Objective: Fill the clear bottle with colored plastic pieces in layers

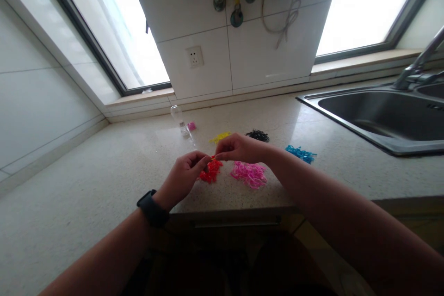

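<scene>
My left hand (183, 176) and my right hand (237, 148) meet over a speckled countertop (104, 180), fingers pinched together on a small red band between them. Just beneath lies a red pile of small bands (211, 172). A pink pile (249, 175) sits to its right. Farther back are a yellow pile (219, 137), a black pile (257, 135) and, to the right, a blue pile (301, 153). A black watch (151, 208) is on my left wrist.
A small clear bottle (179, 119) lies on its side at the back with a pink cap (191, 126) beside it. A steel sink (381, 115) with a tap (421, 62) is at the right. A tiled wall with a socket (194, 57) stands behind.
</scene>
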The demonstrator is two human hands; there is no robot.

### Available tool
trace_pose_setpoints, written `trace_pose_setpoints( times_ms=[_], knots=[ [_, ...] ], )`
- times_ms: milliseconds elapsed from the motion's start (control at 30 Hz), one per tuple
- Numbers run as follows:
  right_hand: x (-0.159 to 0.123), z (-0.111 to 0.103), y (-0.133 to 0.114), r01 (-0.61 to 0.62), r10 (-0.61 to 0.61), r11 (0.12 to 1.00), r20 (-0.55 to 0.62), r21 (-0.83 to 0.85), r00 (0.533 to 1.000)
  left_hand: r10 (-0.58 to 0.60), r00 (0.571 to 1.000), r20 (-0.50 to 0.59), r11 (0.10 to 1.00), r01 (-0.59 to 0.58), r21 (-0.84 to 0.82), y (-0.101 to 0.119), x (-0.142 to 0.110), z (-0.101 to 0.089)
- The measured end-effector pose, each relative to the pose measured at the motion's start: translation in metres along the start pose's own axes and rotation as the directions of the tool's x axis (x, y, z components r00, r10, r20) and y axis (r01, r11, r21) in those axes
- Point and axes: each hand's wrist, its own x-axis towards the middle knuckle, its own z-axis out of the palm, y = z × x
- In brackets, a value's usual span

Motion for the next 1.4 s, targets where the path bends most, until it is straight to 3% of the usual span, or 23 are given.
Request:
trace_pose_setpoints(
  times_ms=[67, 133, 300, 467, 633, 800, 900, 967, 1033, 1100, 1167, 1233, 1300, 1400],
  knots=[
    [0.001, 0.0, 0.003, -0.005, 0.006, 1.0, -0.023, 0.005, 1.0, 0.018, 1.0, -0.024, 0.999, -0.017, 0.037, -0.001, 0.001, -0.002],
    [0.003, -0.001, 0.008, -0.033, 0.03, 0.999, -0.116, -0.021, 0.993, 0.053, 0.997, -0.058, 0.993, -0.047, 0.105, -0.004, 0.002, -0.005],
    [0.013, -0.004, 0.031, -0.209, 0.058, 0.93, -0.442, -0.302, 0.895, 0.133, 0.982, -0.132, 0.952, -0.089, 0.293, -0.023, 0.011, -0.019],
    [0.027, -0.006, 0.047, -0.373, 0.077, 0.777, -0.512, -0.507, 0.856, 0.121, 0.974, -0.191, 0.946, -0.055, 0.32, -0.041, 0.02, -0.034],
    [0.028, -0.012, 0.051, -0.433, 0.113, 0.747, -0.546, -0.505, 0.83, 0.121, 0.975, -0.185, 0.874, -0.016, 0.485, -0.05, 0.021, -0.046],
    [0.009, -0.031, 0.049, -0.497, 0.063, 0.766, -0.722, -0.407, 0.689, 0.16, 0.979, -0.126, 0.732, -0.032, 0.681, -0.061, 0.022, -0.063],
    [0.002, -0.041, 0.049, -0.524, 0.055, 0.779, -0.795, -0.345, 0.604, 0.171, 0.975, -0.14, 0.697, -0.019, 0.717, -0.069, 0.024, -0.071],
    [0.001, -0.043, 0.05, -0.507, 0.055, 0.806, -0.815, -0.305, 0.577, 0.186, 0.972, -0.144, 0.675, -0.02, 0.738, -0.071, 0.024, -0.072],
    [0.002, -0.041, 0.051, -0.456, 0.061, 0.843, -0.792, -0.284, 0.607, 0.219, 0.967, -0.13, 0.638, -0.041, 0.769, -0.071, 0.022, -0.07],
    [0.002, -0.037, 0.051, -0.358, 0.047, 0.879, -0.689, -0.316, 0.724, 0.252, 0.962, -0.102, 0.591, -0.07, 0.804, -0.068, 0.019, -0.065],
    [0.0, -0.031, 0.049, -0.242, 0.012, 0.885, -0.501, -0.397, 0.866, 0.269, 0.961, -0.066, 0.544, -0.095, 0.834, -0.065, 0.017, -0.06],
    [-0.003, -0.027, 0.045, -0.168, 0.005, 0.86, -0.32, -0.482, 0.947, 0.265, 0.964, -0.035, 0.508, -0.109, 0.855, -0.064, 0.016, -0.056],
    [-0.007, -0.024, 0.039, -0.14, 0.018, 0.837, -0.23, -0.528, 0.973, 0.247, 0.969, -0.021, 0.491, -0.107, 0.865, -0.065, 0.018, -0.055],
    [-0.01, -0.025, 0.026, -0.116, -0.018, 0.821, -0.229, -0.559, 0.973, 0.208, 0.978, -0.005, 0.485, -0.098, 0.869, -0.069, 0.022, -0.057]
  ],
)
